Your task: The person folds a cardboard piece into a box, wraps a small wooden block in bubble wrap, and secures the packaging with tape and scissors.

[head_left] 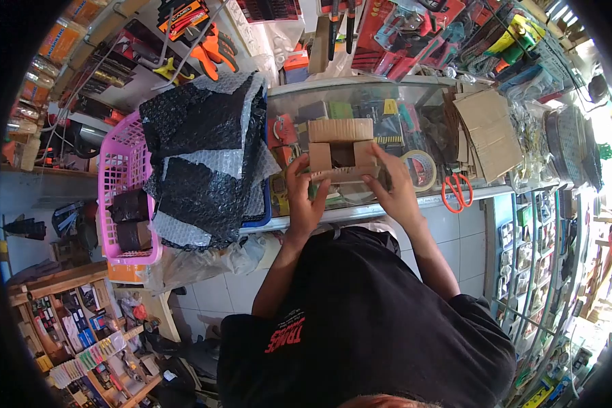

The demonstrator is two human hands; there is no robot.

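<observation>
A small brown cardboard box [340,132] stands on the glass counter in front of me, its top flaps partly raised and an opening showing in the middle. My left hand [304,197] grips the box's left side, thumb on the near edge. On the right side, my right hand [393,183] holds it too, fingers along the flap and thumb at the near corner. What lies inside the box is too dark to make out. Just right of my right hand is a roll of tape [421,170], and beyond it a pair of orange-handled scissors [457,192].
Black and clear bubble wrap [204,163] is piled at the left, beside a pink plastic basket [158,253] holding dark wrapped packages. Flat cardboard pieces [489,132] lie at the right. The glass counter [360,216] displays packaged goods; hanging tools [211,51] line the back.
</observation>
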